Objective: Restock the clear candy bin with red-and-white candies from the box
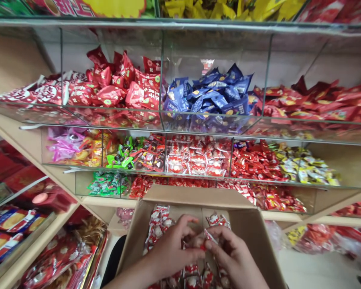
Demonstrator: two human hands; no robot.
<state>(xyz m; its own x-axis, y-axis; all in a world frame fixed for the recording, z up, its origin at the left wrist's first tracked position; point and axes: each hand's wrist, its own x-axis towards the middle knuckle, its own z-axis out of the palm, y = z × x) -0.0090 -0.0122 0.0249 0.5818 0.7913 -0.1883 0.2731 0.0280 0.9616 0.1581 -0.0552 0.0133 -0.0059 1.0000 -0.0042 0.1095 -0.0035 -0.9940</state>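
A cardboard box (195, 195) stands open in front of me, with small candies in clear, red and white wrappers (192, 273) lying inside. Over the box, both hands meet at one wrapped candy (198, 241). My right hand (233, 251) pinches its right side between thumb and fingers. My left hand (176, 247) curls about the other side, thumb below and index finger raised; its remaining fingers are partly hidden. Blur hides the exact grip. Rows of similar wrapped candies (158, 218) lie along the box's left side, and a few more are at its back right.
Shelves with clear dividers rise behind the box. They hold blue packets (210, 94), red packets (126, 84), similar red and white candies (195, 156) and green candies (108, 184). A side shelf (27, 245) stands at left. Plastic bags (315, 241) sit low at right.
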